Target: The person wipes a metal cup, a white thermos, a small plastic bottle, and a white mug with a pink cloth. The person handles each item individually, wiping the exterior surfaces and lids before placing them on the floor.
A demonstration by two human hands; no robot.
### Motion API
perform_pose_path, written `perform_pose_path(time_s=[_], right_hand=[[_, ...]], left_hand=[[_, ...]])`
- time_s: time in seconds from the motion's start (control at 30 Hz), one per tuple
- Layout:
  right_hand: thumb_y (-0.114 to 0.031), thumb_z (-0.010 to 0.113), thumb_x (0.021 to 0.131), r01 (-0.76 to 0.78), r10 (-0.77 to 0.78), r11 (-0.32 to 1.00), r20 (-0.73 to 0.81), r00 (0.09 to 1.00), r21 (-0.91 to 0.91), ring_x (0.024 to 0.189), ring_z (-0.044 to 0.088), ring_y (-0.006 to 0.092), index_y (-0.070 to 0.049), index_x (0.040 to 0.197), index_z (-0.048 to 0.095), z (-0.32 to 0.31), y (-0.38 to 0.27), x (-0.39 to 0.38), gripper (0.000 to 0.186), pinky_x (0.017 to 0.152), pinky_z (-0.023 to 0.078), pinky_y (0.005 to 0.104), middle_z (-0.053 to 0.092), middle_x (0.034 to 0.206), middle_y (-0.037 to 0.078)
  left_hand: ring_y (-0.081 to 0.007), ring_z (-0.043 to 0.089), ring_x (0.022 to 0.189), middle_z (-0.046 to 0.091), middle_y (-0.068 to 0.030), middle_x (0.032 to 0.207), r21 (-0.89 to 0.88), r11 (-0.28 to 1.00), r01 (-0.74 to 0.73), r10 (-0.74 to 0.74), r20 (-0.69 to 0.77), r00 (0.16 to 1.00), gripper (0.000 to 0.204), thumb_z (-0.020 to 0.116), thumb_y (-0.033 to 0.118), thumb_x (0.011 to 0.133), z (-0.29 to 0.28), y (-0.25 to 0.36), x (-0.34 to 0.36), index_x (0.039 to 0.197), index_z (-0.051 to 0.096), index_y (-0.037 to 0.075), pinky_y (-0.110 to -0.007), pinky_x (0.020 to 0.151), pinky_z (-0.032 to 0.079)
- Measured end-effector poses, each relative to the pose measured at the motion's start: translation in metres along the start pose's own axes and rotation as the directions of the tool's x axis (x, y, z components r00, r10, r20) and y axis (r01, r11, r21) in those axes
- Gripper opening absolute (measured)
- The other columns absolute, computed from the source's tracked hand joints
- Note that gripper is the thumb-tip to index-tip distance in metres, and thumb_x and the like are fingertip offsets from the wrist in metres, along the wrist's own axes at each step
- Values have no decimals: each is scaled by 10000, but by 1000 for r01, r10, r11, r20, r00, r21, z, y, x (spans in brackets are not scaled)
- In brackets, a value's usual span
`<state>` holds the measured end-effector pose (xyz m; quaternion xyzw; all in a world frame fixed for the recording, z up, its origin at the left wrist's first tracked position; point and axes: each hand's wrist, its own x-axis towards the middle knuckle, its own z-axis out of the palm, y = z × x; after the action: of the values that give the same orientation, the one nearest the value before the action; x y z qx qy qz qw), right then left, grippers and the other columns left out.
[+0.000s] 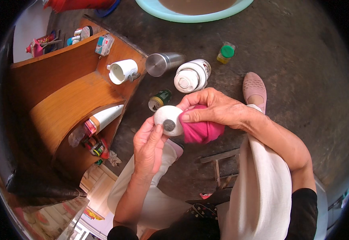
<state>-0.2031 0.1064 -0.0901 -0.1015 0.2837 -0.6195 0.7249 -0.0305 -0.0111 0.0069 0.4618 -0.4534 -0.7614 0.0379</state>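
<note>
In front of me, a white round lid-like piece (pixel 175 113) with a dark grey disc on its face is pinched by its edge between the thumb and fingers of my left hand (pixel 147 146). My right hand (pixel 216 109) grips a bright pink cloth (pixel 202 130), its thumb pressing the cloth against the right rim of the white piece. Just beyond my hands, a white flask (pixel 192 76) lies on the dark floor. Beside it are a steel cylinder (pixel 164 64) and a small dark green tin (pixel 160 100).
To the left, a wooden cabinet (pixel 70 96) holds a white jug (pixel 123 71), a long white box (pixel 105 119) and small packages. A green-lidded jar (pixel 226 53) stands farther right. At the far edge is a pale green basin (pixel 222 15) of murky water.
</note>
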Motion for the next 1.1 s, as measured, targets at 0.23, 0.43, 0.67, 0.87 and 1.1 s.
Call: perform_pose_path(time_s=[0.23, 0.43, 0.67, 0.87, 1.1], right_hand=[[-245, 735, 921, -94, 70, 972, -113, 991, -215, 792, 575, 24, -38, 905, 721, 2, -3, 1, 208, 706, 462, 205, 673, 817, -39], [-274, 732, 922, -94, 88, 989, -60, 994, -111, 775, 559, 25, -34, 895, 714, 3, -4, -1, 243, 691, 450, 210, 656, 799, -40], [-285, 744, 909, 74, -74, 987, 7, 997, -141, 743, 544, 37, -43, 867, 707, 4, 4, -1, 249, 668, 450, 220, 642, 775, -33], [-315, 732, 916, -7, -47, 916, -124, 991, -400, 647, 485, 34, -53, 759, 706, 11, -1, -2, 307, 570, 407, 236, 591, 669, -40], [-223, 682, 961, 39, -46, 990, -48, 998, -134, 870, 584, 38, -17, 1047, 700, 3, 4, -1, 224, 805, 481, 220, 681, 925, -20]], left_hand=[[-155, 571, 1174, 608, -104, 1292, 351, 930, -113, 112, 24, 993, 423, 563, 114, 1016, 1, -2, -5, 1395, 485, -57, -318, 1049, 423], [-123, 571, 1144, 616, -76, 1278, 316, 944, -95, 87, 40, 995, 409, 574, 103, 1010, 1, 3, -3, 1383, 510, -51, -281, 1026, 421], [-119, 543, 1163, 598, -80, 1298, 400, 912, -93, 82, 45, 996, 394, 591, 75, 995, -3, 6, -2, 1368, 538, -39, -259, 993, 422], [-143, 552, 1162, 595, -88, 1284, 566, 807, -166, 128, 107, 986, 399, 597, 86, 994, 4, 3, -3, 1372, 539, -28, -275, 1020, 411], [-185, 557, 1215, 567, -123, 1345, 123, 992, -24, 23, 9, 1000, 500, 573, 140, 1008, 5, -5, -2, 1447, 415, -37, -353, 1072, 412]])
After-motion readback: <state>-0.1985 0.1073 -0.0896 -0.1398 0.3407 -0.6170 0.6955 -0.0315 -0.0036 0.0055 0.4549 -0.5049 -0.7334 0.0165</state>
